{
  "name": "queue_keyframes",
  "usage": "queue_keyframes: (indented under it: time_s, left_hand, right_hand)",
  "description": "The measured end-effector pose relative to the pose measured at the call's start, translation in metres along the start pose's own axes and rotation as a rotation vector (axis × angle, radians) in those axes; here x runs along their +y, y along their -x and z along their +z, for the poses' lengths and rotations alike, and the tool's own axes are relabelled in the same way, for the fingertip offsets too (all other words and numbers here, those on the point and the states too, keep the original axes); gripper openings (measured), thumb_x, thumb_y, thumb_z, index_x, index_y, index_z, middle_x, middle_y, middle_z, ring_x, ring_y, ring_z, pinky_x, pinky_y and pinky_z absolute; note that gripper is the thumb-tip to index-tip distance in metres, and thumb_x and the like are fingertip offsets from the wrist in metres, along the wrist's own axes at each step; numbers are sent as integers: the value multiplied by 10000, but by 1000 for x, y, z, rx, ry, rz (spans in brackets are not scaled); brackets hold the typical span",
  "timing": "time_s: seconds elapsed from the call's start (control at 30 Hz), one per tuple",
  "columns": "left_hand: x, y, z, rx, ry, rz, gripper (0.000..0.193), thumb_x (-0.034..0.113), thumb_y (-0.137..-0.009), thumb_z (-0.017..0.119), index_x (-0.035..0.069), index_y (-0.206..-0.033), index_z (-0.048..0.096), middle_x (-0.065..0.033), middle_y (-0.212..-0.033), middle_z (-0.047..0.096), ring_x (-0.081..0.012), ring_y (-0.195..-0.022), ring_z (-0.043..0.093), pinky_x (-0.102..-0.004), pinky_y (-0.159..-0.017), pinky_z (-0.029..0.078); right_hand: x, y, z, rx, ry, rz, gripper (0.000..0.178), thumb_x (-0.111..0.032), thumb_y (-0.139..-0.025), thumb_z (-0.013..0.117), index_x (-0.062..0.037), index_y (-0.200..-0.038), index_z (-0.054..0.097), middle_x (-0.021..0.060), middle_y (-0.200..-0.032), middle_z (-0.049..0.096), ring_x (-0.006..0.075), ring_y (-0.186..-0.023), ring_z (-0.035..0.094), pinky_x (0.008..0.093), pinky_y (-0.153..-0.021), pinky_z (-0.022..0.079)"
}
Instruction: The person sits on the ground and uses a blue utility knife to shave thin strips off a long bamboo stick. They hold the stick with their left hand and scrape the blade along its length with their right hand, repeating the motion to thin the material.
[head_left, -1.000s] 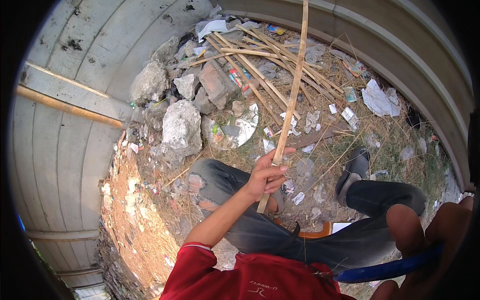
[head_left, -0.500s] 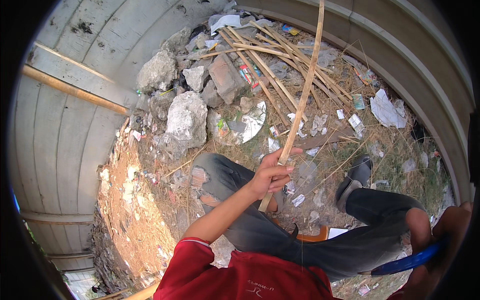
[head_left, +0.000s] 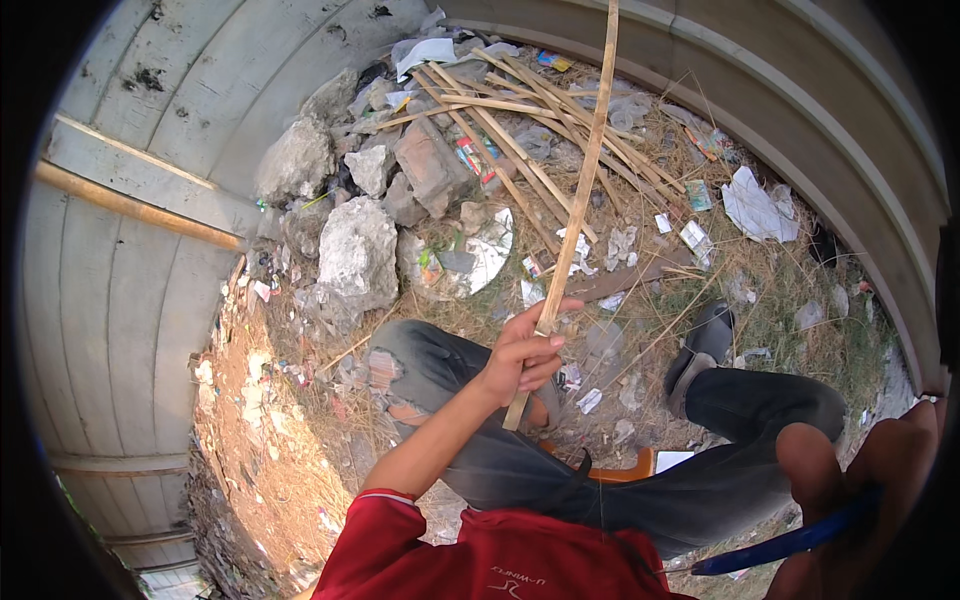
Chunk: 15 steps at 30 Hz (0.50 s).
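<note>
My left hand point(head_left: 525, 362) is closed around a long, narrow wooden strip point(head_left: 585, 190) near its lower end. The strip slants up and away past the far edge of the view, its short end showing below my fingers above my left thigh. At the lower right, my right hand point(head_left: 858, 475) is close to the camera and partly in shadow. Its fingers grip a blue pen-like tool point(head_left: 795, 548) whose thin pointed end aims left. I cannot make out the tool's exact kind. Between my legs lies an orange handle point(head_left: 625, 470) beside a flat white piece point(head_left: 672, 460), both partly hidden.
Several wooden strips point(head_left: 540, 110) lie in a loose pile ahead. Left of them are rough stones point(head_left: 358, 250) and a brick-like block point(head_left: 432, 165). Litter and dry grass cover the ground. Grey panel walls point(head_left: 120, 290) curve around the left and far right. My shoe point(head_left: 703, 340) rests on the grass.
The whole view has shifted slightly, carrying the scene leftward. My right hand's blue tool has moved lower and to the left. My left hand keeps its hold on the strip.
</note>
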<state>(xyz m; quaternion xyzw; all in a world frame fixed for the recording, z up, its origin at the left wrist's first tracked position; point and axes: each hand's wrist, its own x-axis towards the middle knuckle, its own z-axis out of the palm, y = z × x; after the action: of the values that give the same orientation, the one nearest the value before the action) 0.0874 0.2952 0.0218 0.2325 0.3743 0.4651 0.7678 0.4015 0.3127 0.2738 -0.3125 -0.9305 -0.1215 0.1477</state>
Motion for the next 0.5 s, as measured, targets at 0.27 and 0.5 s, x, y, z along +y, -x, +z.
queue_keyframes:
  time_s: [0.27, 0.5]
  left_hand:
    - [-3, -1, -3, 5, -19, -8, 617, 115, -950, 582, 0, -1514, 359, 62, -587, 326, -39, -398, 316, -203, -357, 244]
    - [0, -5, -1, -21, -3, -13, 618, 103, -950, 581, -10, -1514, 352, 60, -582, 321, -32, -395, 317, -199, -349, 237]
  right_hand:
    - [3, 8, -2, -9, -2, 11, 351, -140, -787, 820, -88, -925, 501, 57, -663, 505, 242, -565, 488, 356, -518, 386]
    - [-10, -17, 7, 14, -44, 1, 360, -130, -784, 824, -90, -930, 497, 56, -667, 500, 240, -567, 480, 353, -518, 379]
